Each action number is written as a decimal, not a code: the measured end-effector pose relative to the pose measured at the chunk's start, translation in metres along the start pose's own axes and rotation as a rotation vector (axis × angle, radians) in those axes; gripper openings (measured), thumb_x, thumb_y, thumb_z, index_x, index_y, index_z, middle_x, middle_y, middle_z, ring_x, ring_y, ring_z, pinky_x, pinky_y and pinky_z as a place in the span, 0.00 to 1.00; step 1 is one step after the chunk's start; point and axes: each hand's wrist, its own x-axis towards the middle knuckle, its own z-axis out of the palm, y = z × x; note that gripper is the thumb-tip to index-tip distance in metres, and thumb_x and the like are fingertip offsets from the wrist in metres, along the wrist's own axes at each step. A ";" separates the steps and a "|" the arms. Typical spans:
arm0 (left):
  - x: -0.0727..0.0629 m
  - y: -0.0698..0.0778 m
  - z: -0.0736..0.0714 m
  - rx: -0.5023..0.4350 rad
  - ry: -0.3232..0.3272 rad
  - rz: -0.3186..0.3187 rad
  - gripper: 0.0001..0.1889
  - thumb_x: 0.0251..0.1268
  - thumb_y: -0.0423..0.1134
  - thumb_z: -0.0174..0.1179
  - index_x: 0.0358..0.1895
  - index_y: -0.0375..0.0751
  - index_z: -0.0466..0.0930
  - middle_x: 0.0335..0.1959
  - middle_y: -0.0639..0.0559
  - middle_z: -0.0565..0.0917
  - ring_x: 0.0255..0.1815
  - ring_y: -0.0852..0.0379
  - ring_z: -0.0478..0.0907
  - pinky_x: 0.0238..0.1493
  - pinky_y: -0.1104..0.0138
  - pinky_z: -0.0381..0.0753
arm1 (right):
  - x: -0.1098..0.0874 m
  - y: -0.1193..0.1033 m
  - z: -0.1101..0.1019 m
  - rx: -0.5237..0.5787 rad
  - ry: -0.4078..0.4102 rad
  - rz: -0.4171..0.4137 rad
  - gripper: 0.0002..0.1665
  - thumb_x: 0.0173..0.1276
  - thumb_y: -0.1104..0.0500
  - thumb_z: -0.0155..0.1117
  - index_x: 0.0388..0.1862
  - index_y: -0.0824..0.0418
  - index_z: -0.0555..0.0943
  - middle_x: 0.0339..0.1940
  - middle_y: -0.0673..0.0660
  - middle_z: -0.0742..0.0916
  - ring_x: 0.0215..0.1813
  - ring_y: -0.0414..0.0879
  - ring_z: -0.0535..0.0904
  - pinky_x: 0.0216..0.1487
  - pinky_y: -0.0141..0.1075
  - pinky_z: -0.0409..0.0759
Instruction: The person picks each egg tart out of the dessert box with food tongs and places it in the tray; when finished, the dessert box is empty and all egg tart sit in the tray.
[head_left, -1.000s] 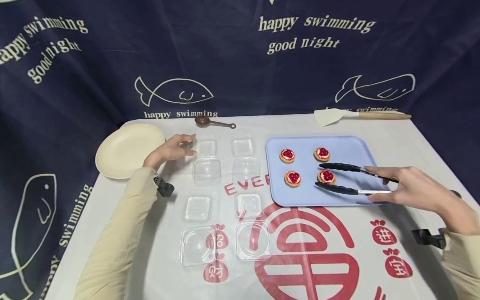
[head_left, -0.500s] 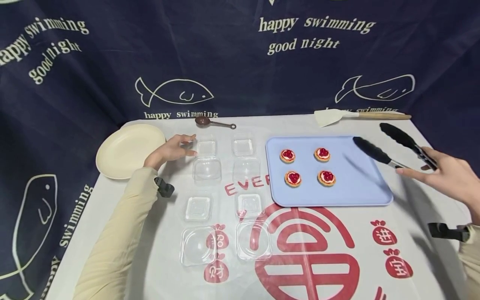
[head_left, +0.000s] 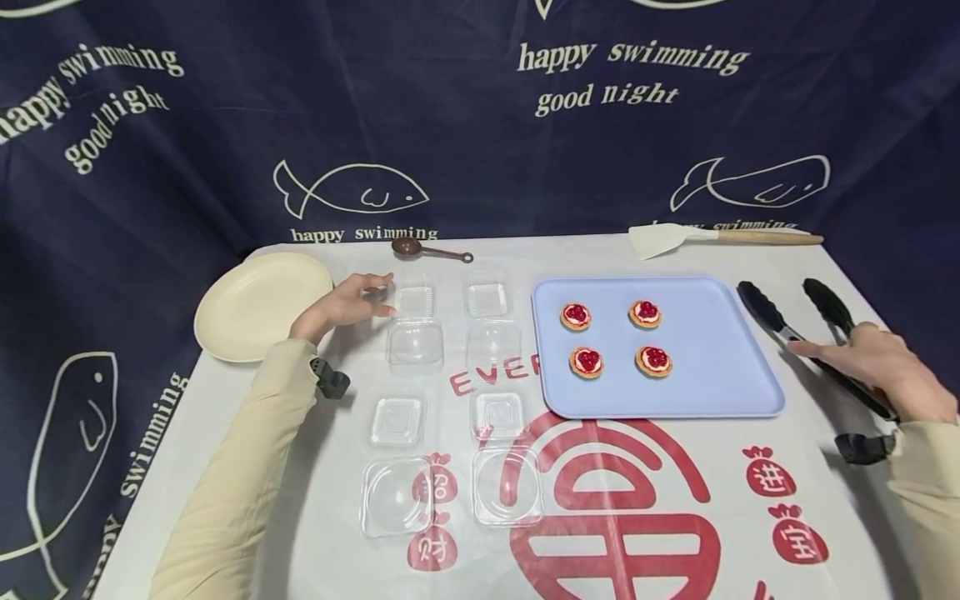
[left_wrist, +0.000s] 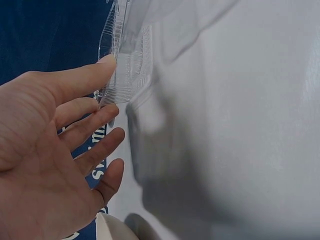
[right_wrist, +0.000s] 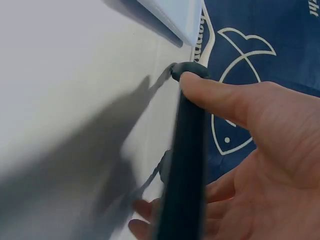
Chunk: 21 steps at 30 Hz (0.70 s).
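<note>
My left hand is beside the back-left clear plastic box, thumb and forefinger spread apart. In the left wrist view the thumb tip meets the ribbed edge of that clear box, and the other fingers are loosely bent. To the right of the blue tray, my right hand holds a pair of black-tipped tongs, low over the table, arms spread. The right wrist view has the thumb lying along one arm of the tongs, fingertips past the far side. Several small red-topped tarts lie on the tray.
The blue tray is at centre right. More hinged clear boxes stand open in two rows, among them a front box. A cream plate is at left, a brown measuring spoon and a spatula along the back edge.
The right hand has carried the tongs from over the tray to its right side and lowered them toward the table. The tarts remain in place on the tray. The left hand stays by the box.
</note>
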 end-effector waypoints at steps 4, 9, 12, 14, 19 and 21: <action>0.001 0.000 0.000 -0.004 -0.004 -0.006 0.35 0.64 0.32 0.61 0.71 0.25 0.57 0.74 0.33 0.58 0.74 0.35 0.56 0.76 0.47 0.50 | -0.003 -0.003 0.000 -0.032 -0.033 -0.045 0.41 0.59 0.28 0.61 0.21 0.66 0.69 0.20 0.57 0.68 0.25 0.53 0.70 0.22 0.38 0.69; -0.001 0.000 -0.003 -0.005 -0.011 -0.013 0.36 0.64 0.33 0.61 0.72 0.25 0.56 0.74 0.33 0.58 0.74 0.35 0.56 0.76 0.47 0.50 | -0.004 -0.006 0.002 -0.038 -0.074 -0.089 0.40 0.59 0.27 0.60 0.15 0.63 0.72 0.16 0.54 0.72 0.22 0.50 0.70 0.22 0.38 0.67; -0.002 0.000 -0.004 -0.013 -0.007 -0.005 0.35 0.64 0.33 0.61 0.71 0.25 0.57 0.74 0.33 0.58 0.74 0.35 0.56 0.76 0.47 0.50 | -0.006 -0.007 0.002 -0.032 -0.072 -0.077 0.40 0.59 0.27 0.60 0.13 0.62 0.71 0.15 0.54 0.73 0.21 0.50 0.69 0.22 0.37 0.66; -0.002 -0.002 -0.005 -0.023 -0.002 0.003 0.35 0.64 0.33 0.62 0.71 0.25 0.58 0.74 0.34 0.58 0.74 0.35 0.56 0.76 0.47 0.50 | -0.006 -0.008 0.002 -0.034 -0.054 -0.077 0.40 0.58 0.27 0.60 0.14 0.62 0.70 0.16 0.55 0.72 0.22 0.50 0.69 0.22 0.38 0.66; -0.004 -0.006 -0.008 -0.037 0.012 0.013 0.35 0.64 0.34 0.62 0.71 0.26 0.59 0.73 0.33 0.60 0.73 0.36 0.57 0.76 0.47 0.50 | -0.002 -0.012 -0.001 -0.042 -0.041 -0.100 0.38 0.59 0.29 0.61 0.14 0.62 0.70 0.16 0.56 0.73 0.24 0.52 0.72 0.23 0.38 0.69; -0.005 -0.008 -0.010 -0.048 0.018 0.014 0.35 0.63 0.33 0.62 0.72 0.26 0.58 0.72 0.32 0.62 0.73 0.36 0.57 0.76 0.46 0.50 | 0.001 -0.014 -0.003 -0.043 -0.051 -0.111 0.37 0.60 0.30 0.60 0.13 0.60 0.70 0.16 0.56 0.74 0.24 0.52 0.73 0.24 0.38 0.70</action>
